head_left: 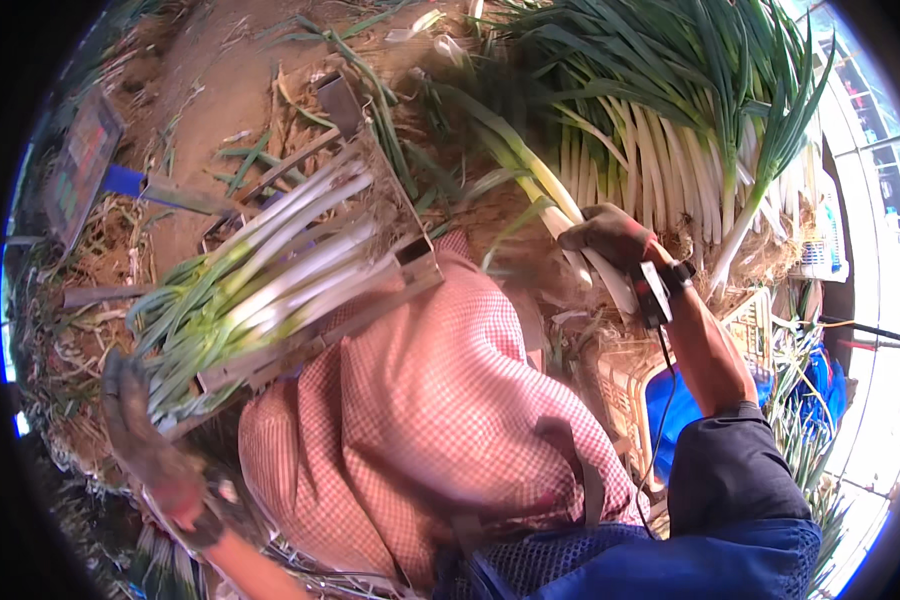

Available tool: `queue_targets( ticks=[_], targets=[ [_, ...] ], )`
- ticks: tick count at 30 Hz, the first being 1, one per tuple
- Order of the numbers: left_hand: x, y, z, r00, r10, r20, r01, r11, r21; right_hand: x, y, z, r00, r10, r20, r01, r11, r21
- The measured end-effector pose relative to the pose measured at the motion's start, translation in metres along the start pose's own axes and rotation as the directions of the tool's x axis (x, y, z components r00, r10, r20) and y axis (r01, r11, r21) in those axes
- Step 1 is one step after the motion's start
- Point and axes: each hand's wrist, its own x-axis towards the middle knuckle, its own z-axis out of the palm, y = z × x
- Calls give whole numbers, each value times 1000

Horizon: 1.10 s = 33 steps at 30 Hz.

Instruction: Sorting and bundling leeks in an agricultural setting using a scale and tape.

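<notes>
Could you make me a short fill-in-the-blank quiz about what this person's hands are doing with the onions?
1. The right hand grips the white stalk of a green ____.
2. The bundle of cleaned onions lies in a slatted ____ frame.
3. The left hand is at the ____ leafy end of that bundle.
4. The person's lap is covered by a pink ____ cloth.

Missing words: onion; wooden; green; checked
</notes>
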Motion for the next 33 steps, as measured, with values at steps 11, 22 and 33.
queue_targets(
  ticks=[11, 22, 33],
  targets=[
    [-91, 146, 339, 742, -214, 635, 326, 943, -64, -157, 21, 21, 987, -118, 109, 104, 987, 126],
    [-77, 81, 377, 612, -261, 746, -37, 933, 357, -237, 59, -27, 965, -65, 252, 3, 971, 240],
    [-95, 127, 343, 574, -524, 630, 153, 824, 546, -260, 83, -71, 999, -31, 31, 14, 901, 434]
  ],
)
